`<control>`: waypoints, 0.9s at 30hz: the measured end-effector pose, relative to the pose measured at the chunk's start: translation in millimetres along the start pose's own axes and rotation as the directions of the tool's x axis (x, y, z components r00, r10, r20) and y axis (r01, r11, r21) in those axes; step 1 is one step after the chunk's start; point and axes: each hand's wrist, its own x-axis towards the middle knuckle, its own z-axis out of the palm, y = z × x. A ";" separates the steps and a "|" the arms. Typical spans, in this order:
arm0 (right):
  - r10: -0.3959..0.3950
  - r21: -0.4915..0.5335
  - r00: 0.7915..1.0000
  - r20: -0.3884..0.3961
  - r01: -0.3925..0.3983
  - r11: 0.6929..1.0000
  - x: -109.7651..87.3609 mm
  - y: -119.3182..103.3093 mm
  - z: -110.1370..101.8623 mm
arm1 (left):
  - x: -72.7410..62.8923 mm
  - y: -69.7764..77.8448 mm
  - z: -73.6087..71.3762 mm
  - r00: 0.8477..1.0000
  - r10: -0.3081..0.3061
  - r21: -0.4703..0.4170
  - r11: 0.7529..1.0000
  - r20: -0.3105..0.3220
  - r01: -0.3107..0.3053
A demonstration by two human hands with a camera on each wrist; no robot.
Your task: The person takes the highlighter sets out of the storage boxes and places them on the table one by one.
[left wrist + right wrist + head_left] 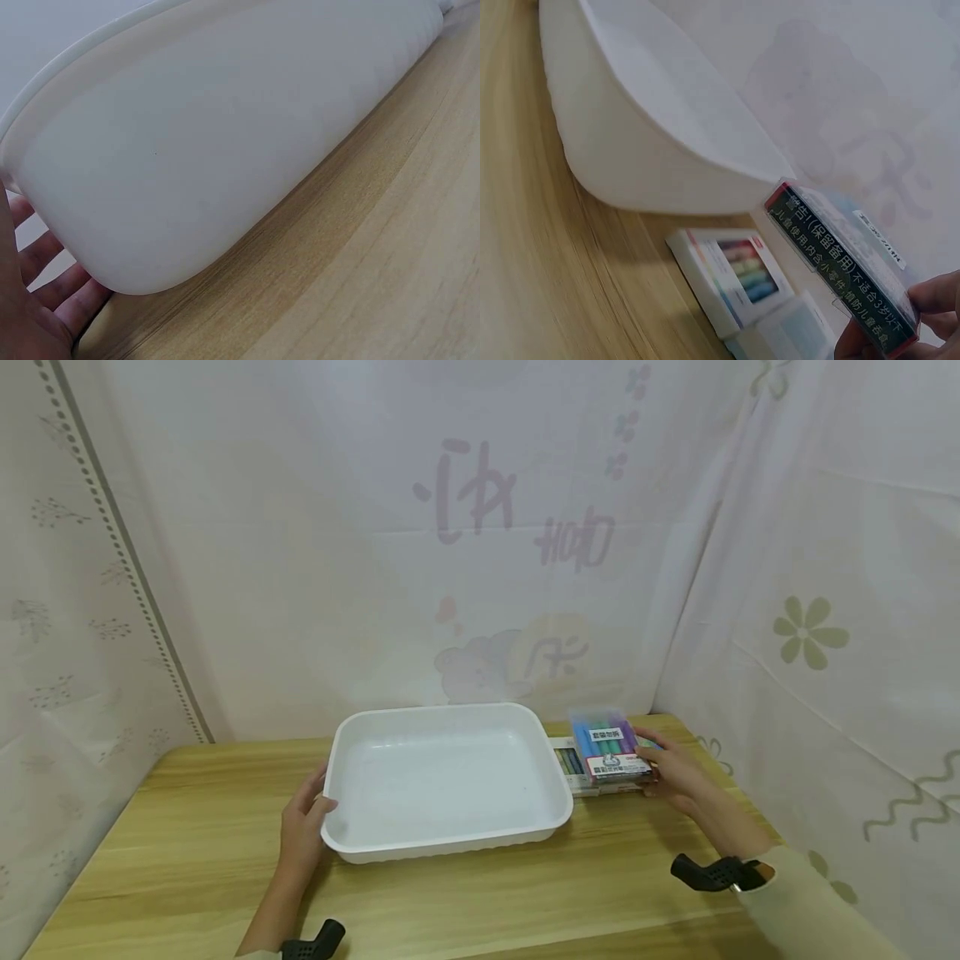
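A white plastic tray stands on the wooden table. My left hand grips its left side, thumb on the rim and fingers against the outer wall; in the left wrist view the fingers touch that wall. My right hand holds a clear case of coloured markers by its right side, tilted up beside the tray. Its dark printed edge faces the right wrist view. Under the case lies a white box with a window showing coloured sticks, partly hidden in the head view.
Next to the windowed box lies a pale blue and white box. The wooden table extends left and in front of the tray. Patterned curtains hang close behind the table and along both sides.
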 end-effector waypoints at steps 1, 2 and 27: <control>0.000 0.007 1.000 0.000 0.000 1.000 0.9 0.7 -4.6 | -0.1 0.0 -0.1 1.000 0.000 0.000 1.000 0.001 0.000; -0.004 0.014 1.000 0.000 0.004 1.000 1.6 1.2 -9.0 | 0.0 -0.1 -0.3 1.000 -0.001 -0.001 1.000 0.002 0.001; -0.051 -0.242 0.962 -0.270 -0.016 0.970 27.1 12.1 -102.9 | -0.3 1.2 1.2 1.000 -0.019 -0.019 1.000 0.001 0.019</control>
